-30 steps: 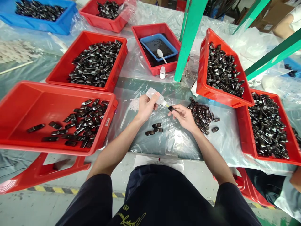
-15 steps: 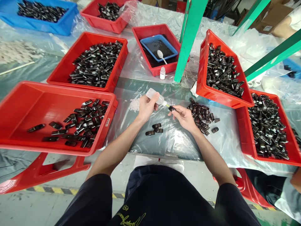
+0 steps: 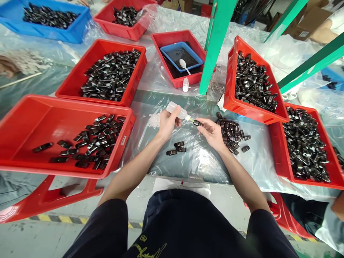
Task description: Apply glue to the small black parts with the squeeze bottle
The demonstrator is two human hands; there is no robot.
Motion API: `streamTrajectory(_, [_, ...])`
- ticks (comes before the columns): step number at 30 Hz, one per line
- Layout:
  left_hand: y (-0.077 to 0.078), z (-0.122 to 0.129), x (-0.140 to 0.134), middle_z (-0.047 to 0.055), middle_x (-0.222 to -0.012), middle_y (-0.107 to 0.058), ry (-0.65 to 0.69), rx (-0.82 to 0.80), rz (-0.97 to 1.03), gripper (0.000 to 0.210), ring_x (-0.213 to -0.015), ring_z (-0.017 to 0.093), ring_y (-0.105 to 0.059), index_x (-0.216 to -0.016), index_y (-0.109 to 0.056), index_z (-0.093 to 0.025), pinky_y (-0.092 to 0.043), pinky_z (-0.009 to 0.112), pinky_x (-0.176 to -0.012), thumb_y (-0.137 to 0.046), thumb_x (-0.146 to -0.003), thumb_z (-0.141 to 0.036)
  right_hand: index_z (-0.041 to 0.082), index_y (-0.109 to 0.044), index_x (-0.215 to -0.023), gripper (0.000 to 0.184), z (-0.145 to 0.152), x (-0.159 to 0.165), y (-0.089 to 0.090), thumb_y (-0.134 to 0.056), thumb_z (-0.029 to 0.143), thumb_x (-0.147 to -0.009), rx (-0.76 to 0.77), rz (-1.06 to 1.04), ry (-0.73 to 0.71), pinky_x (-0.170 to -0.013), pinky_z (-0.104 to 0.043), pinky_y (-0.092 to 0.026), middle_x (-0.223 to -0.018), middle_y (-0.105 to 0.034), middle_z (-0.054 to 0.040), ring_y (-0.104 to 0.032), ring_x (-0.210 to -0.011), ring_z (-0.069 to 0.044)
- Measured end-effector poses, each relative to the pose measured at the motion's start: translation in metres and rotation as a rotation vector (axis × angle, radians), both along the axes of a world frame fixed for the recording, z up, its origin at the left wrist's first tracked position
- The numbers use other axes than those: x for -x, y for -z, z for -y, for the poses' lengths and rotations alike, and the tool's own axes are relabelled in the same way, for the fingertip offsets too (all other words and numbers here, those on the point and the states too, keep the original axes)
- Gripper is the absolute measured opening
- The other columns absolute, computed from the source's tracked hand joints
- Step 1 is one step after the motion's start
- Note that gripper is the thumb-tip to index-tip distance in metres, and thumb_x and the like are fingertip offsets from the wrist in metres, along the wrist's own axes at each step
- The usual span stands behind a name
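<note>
My left hand (image 3: 168,123) is wrapped round a translucent squeeze bottle (image 3: 177,110), tilted so its thin nozzle points right and down. In my right hand (image 3: 211,132), the fingertips pinch a glossy black car-shaped piece (image 3: 198,123). The nozzle tip meets or nearly meets this piece; which, I cannot tell. Below, between my forearms, a few similar black pieces (image 3: 180,144) lie on the plastic-covered table. A heap of black pieces (image 3: 230,132) lies just right of my right hand. Small whitish bits (image 3: 154,120) are scattered left of my left hand.
A red bin (image 3: 61,134) of black pieces stands at left, another red bin (image 3: 134,87) behind it. Red bins (image 3: 258,111) stack at right. A green post (image 3: 213,53) rises beside a small bottle (image 3: 185,84) and a blue tray (image 3: 185,68) with a spoon (image 3: 184,64).
My right hand has shifted slightly right with the black piece, and its fingers have closed up around it. The bottle stays almost in place. Another person's hand now shows at the far left.
</note>
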State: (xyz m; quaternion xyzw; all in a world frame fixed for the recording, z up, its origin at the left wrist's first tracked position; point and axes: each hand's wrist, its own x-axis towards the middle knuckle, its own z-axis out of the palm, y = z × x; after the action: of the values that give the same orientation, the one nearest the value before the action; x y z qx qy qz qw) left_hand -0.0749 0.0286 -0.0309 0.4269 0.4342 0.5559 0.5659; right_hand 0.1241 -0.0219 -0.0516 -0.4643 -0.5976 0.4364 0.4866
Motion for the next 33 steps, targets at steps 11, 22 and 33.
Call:
streamTrajectory(11, [-0.0035,0.0040,-0.0010,-0.002,-0.050,-0.057,0.004,0.019,0.016,0.053,-0.043,0.011,-0.050,-0.074,-0.066,-0.020,-0.036,0.025,-0.043,-0.078,-0.083,-0.071,0.026,-0.078,-0.115,0.045,0.0028,0.0040,0.0008,-0.081,0.061,-0.087,-0.005,-0.036,0.063,-0.060,-0.030,-0.055,-0.120,-0.079,-0.0081,-0.065,-0.077,-0.016])
streamTrajectory(22, [0.0010,0.0068,-0.0038,-0.002,-0.052,-0.058,-0.025,0.003,0.027,0.059,-0.044,0.010,-0.051,-0.077,-0.066,-0.020,-0.035,0.025,-0.045,-0.079,-0.077,-0.077,0.026,-0.078,-0.113,0.041,0.0024,0.0065,0.0001,-0.082,0.057,-0.085,-0.024,-0.045,0.119,-0.058,-0.031,-0.055,-0.116,-0.080,-0.0064,-0.061,-0.067,-0.014])
streamTrajectory(33, [0.0003,0.0083,-0.0038,-0.002,-0.053,-0.057,-0.022,0.000,0.012,0.058,-0.045,0.010,-0.053,-0.076,-0.064,-0.020,-0.038,0.026,-0.046,-0.078,-0.079,-0.076,0.025,-0.080,-0.113,0.040,0.0034,0.0055,-0.0014,-0.081,0.056,-0.087,-0.019,-0.019,0.147,-0.060,-0.033,-0.057,-0.114,-0.081,-0.0072,-0.061,-0.067,-0.014])
